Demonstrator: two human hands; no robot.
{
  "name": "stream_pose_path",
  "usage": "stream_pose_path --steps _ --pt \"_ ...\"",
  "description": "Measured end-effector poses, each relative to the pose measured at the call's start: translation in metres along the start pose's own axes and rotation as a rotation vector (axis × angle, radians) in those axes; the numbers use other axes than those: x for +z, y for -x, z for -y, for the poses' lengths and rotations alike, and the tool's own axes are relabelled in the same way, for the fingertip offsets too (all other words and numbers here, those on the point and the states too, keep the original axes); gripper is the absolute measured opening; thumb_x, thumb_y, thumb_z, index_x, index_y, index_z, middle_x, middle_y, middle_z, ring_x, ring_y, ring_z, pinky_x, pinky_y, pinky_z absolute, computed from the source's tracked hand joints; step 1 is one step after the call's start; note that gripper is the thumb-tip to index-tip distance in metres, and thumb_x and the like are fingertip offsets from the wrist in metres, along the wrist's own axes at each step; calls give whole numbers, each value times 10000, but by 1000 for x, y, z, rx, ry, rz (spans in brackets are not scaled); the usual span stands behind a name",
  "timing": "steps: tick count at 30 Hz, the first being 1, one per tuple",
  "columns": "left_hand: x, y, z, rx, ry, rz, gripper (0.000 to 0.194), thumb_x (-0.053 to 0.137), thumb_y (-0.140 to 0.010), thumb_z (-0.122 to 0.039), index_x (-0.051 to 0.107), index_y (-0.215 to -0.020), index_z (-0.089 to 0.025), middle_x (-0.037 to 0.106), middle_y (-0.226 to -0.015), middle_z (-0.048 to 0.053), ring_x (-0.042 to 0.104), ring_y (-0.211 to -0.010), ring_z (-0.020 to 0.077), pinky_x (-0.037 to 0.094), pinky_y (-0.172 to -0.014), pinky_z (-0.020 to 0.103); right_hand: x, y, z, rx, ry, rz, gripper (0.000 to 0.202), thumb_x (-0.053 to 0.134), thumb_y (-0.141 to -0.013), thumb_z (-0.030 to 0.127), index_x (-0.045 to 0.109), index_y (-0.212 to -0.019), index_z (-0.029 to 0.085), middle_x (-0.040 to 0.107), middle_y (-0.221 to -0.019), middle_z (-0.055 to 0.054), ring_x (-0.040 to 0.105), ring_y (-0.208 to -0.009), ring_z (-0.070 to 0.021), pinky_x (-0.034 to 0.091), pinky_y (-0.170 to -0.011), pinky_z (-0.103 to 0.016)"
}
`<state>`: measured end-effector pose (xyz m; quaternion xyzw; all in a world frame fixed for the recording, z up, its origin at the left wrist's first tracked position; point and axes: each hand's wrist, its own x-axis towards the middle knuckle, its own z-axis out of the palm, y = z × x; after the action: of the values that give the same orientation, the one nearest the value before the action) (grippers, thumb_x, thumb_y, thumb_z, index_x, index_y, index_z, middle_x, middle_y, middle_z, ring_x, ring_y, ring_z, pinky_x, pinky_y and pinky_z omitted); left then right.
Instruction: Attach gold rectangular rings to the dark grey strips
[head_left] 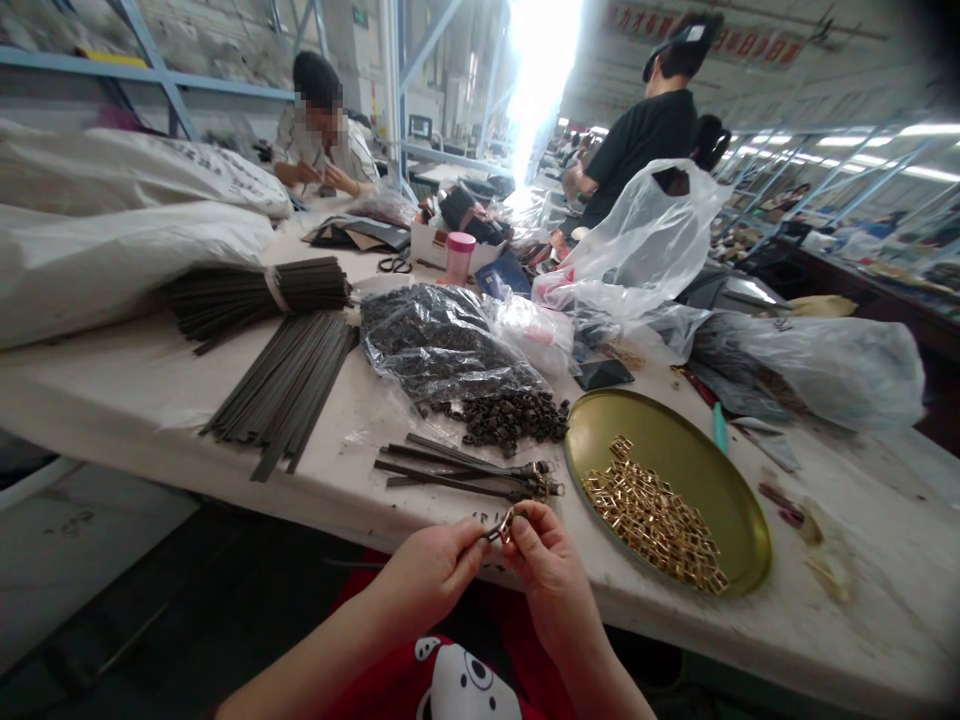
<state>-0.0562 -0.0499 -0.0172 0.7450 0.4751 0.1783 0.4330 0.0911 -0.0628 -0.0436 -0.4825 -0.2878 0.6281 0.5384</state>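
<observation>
On one bench [150, 385] lie two bundles [289, 375] and one tray [697, 430] — left hand [435, 565] pinches one strap [492, 535], right hand [551, 560] one buckle [506, 524].

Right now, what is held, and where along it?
A dark strap, pinched by the left hand near its buckle end; the right hand's fingertips grip around the small metal buckle.
</observation>
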Motion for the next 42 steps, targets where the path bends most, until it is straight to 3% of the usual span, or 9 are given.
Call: stream_pose_path --steps 5,10,20,26,31,36,42 --pt "2 -3 -5 -37 184 33 174 393 -858 -303 501 -823 -170 560 -745 7 510 -679 140 367 -607 216 4 5 -9 76 -85 46 196 661 -718 328 542 -798 195 564 -679 45 483 -540 -76 428 -557 -209" --pt "-2 -2 -4 -55 331 100 270 335 -883 -349 502 -802 -152 471 -592 -43 448 -569 105 344 -542 200 3 5 -8 96 -52 82 226 656 -712 362 517 -742 186 541 -630 39 489 -528 -97 413 -509 -222" --pt "8 -4 1 -55 346 23 180 404 -836 -272 507 -743 -157 527 -638 -22 487 -609 119 351 -561 211 3 4 -11 133 -111 175 186 624 -745 340 534 -810 191 555 -619 46 507 -520 -94 417 -524 -221" --pt "9 -5 -4 -80 440 54 219 392 -839 -302 476 -697 -158 456 -560 -48 426 -530 94 331 -508 195 1 7 -9 150 -154 139 167 607 -764 336 530 -783 189 562 -638 40 512 -545 -93 410 -515 -207" --pt "10 -2 -2 -148 496 130 209 407 -839 -358 480 -849 -163 504 -612 -51 395 -434 71 302 -417 180 0 6 -3 95 -124 74 168 614 -764 329 529 -742 186 556 -633 51 499 -560 -80 412 -546 -193" --pt "10 -3 -2 -70 365 3 206 407 -845 -320 515 -786 -154 507 -573 -40 461 -563 108 350 -556 209 -4 6 -7 32 -5 83 166 626 -757 312 547 -809 175 569 -703 28 509 -614 -100 420 -595 -220" --pt "13 -5 -1 -109 374 22 185 412 -838 -319 501 -830 -157 545 -619 -29 472 -530 108 357 -521 210 -5 8 -17 102 -98 127 140 603 -781 292 538 -851 190 552 -660 39 491 -541 -91 404 -545 -225"
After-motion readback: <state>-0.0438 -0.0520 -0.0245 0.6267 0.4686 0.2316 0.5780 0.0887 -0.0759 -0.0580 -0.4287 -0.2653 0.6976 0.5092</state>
